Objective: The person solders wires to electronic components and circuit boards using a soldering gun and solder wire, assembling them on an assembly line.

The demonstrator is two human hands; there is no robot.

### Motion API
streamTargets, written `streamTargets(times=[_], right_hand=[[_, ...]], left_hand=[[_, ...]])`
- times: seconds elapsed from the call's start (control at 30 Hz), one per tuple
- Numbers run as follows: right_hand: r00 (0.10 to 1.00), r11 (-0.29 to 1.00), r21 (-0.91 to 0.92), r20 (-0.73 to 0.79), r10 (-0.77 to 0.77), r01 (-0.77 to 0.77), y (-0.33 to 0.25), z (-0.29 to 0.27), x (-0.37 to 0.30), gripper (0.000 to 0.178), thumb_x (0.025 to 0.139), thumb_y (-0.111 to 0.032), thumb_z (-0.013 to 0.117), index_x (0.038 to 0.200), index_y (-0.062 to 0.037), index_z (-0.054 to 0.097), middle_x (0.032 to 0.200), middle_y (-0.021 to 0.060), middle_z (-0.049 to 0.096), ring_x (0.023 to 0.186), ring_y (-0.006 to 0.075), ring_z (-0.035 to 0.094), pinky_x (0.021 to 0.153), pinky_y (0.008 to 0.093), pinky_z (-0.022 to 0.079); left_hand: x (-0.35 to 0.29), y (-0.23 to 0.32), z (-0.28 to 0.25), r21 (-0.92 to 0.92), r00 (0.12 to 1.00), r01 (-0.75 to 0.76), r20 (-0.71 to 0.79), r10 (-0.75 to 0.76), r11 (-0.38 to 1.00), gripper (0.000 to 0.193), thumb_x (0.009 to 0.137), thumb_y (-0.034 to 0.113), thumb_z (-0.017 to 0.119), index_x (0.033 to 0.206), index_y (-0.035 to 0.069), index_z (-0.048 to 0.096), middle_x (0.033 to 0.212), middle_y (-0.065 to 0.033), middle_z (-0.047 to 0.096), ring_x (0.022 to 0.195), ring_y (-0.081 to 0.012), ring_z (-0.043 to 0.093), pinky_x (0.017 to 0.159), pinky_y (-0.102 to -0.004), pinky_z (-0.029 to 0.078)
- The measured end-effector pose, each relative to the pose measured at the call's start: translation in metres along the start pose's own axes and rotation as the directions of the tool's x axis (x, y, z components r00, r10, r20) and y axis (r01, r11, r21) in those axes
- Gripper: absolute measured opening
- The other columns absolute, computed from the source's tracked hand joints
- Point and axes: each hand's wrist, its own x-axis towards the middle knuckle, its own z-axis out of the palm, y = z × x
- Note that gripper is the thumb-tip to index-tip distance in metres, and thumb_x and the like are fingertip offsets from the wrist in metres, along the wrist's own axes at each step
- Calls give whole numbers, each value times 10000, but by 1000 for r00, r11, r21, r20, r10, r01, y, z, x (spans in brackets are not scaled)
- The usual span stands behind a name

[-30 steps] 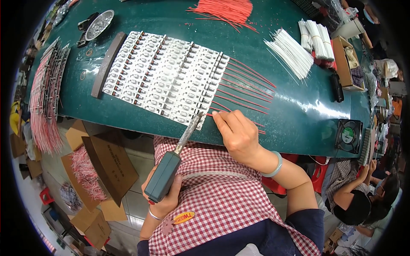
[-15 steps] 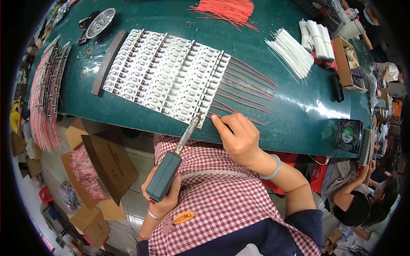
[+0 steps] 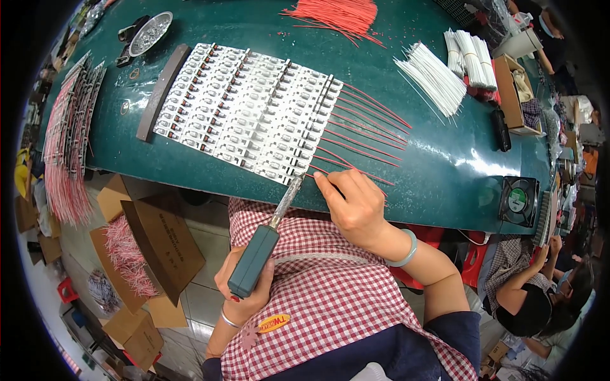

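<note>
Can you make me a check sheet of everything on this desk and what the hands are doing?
Surface: dark green table, shiny.
Job's things: white circuit strips panel with red wires at its right edge; soldering iron, tip at the panel's near corner.
Clutter: red wire pile, white wire bundles, metal dish, small fan.
Hands: left hand grips the iron; right hand pinches a red wire.
Cables: nothing seen.
Surroundings: cardboard boxes on the floor; another person at right.

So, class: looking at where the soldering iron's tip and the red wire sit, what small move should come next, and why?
Probably touch the soldering iron tip down onto the nearest strip's end pad. The left hand aims it at the white strip panel corner, where the right hand pinches a red wire against the edge.
</note>
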Motion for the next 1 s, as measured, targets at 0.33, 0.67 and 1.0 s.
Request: streamTargets(times=[0.33, 0.67, 1.0], right_hand=[[1000, 1000, -23, 6, 14, -13, -3, 1, 1, 292, 710, 29, 715, 1002, 20, 722, 821, 80, 636, 681, 214, 602, 567, 327, 478], [996, 998, 27, 72, 58, -60, -4, -12, 7, 262, 784, -22, 710, 1041, 30, 704, 911, 86, 645, 771, 233, 618, 622, 327, 502], [992, 992, 23, -27, 124, -123, 55, -46, 70, 177, 808, 21, 735, 980, -7, 705, 901, 105, 649, 794, 268, 635, 638, 356, 521]], left_hand=[[-30, -24, -13, -39, 987, 120, -100, -123, 992, 266, 856, 18, 739, 1104, -45, 667, 987, -113, 694, 810, -202, 669, 679, -299, 533], [34, -4, -171, 722, 725, 67, -509, 464, 689, 343, 870, -14, 745, 1200, -48, 656, 989, -97, 717, 650, -108, 586, 562, -216, 459], [82, 44, -388, 444, 665, -336, -513, 543, 831, 195, 930, -44, 630, 1114, -55, 693, 937, -87, 712, 738, -99, 611, 618, -217, 477]])
